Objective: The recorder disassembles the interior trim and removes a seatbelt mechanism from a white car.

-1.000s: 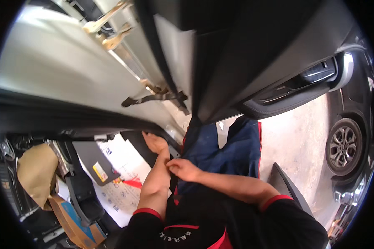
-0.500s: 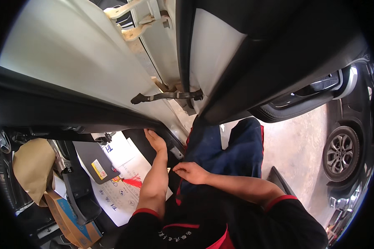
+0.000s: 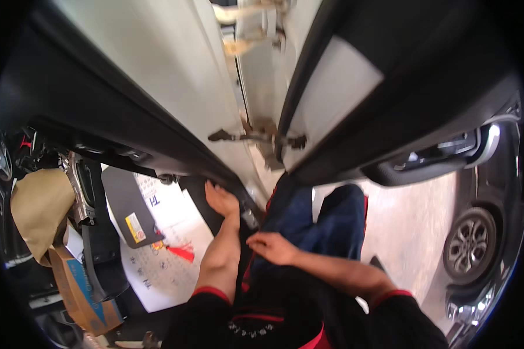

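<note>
Head view, looking down between an open car door [image 3: 390, 99] and the car body. Left hand [image 3: 220, 199] laid flat, fingers spread and unclenched, palm down on the dark door sill [image 3: 247, 203] at the bottom of the door opening; nothing grasped in that grip. Right hand [image 3: 272, 247] lower and nearer the body, fingers loosely curled, resting against the dark blue trousers [image 3: 326, 227] at the thigh; nothing seen held in it, though the fingertips partly hidden, so hard to tell a pinch from a plain touch. The two hands near each other but apart, the left forearm rising straight from the red-cuffed black sleeve [image 3: 212, 296] to the sill. Just left of the left hand, on the car floor, a white paper mat [image 3: 169, 256] with printed marks and a red shape, partly covered by a dark grey flat panel [image 3: 128, 209] bearing a small yellow label. Farther left, a tan cloth bundle [image 3: 38, 209] above a brown cardboard box [image 3: 78, 285] with a blue panel. Above the hands, a dark metal door check strap [image 3: 256, 137] spanning the gap between the pale body pillar [image 3: 174, 75] and the door. At the right, on pale pavement, a dark parked car's wheel [image 3: 464, 244], well apart from both hands.
</note>
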`<state>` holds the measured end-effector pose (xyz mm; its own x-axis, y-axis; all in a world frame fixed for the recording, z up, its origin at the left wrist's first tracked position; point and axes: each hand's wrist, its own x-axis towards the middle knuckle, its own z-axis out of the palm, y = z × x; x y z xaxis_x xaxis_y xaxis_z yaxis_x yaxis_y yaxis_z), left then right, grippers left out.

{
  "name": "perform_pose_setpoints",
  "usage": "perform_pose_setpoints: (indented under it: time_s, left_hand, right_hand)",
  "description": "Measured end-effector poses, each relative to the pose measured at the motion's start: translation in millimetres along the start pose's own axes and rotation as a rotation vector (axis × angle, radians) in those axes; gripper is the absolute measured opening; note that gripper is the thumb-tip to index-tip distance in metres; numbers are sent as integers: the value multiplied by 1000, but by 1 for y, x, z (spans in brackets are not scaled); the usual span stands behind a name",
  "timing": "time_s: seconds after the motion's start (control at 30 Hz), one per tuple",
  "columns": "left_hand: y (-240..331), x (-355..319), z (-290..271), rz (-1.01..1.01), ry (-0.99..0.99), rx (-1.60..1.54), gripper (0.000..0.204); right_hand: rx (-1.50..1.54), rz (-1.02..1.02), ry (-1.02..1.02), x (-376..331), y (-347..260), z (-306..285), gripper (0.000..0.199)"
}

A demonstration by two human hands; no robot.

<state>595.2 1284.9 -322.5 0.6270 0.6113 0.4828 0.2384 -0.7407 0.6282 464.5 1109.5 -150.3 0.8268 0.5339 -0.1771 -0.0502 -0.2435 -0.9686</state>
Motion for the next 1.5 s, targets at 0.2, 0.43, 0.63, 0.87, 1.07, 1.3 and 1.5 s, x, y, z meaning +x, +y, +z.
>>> perform_pose_setpoints:
  time_s: [0.2,0.43,0.63,0.87,1.07,1.3,1.5]
  left_hand:
    - [41,-32,-62,-182,-183,-226,18]
    - [41,-14,-71,-247,-284,-418,17]
    - [-7,36,-120,-511,-253,-553,18]
    - [12,24,-110,-453,-380,-604,15]
    - [33,9,-89,-430,-429,-527,16]
    - [58,-15,-82,-493,-414,-171,51]
    - [105,25,-47,-294,-79,-259,87]
  right_hand:
    - [205,199,6,-9,11,-5,24]
    - [409,176,62,23,40,-33,27]
    - [-723,134,491,168,47,-16,60]
    - [-268,87,305,147,36,-31,67]
    - [-203,136,324,168,53,-43,58]
    - [-719,56,-189,133,72,-111,36]
    - [-652,-180,-154,53,43,-123,29]
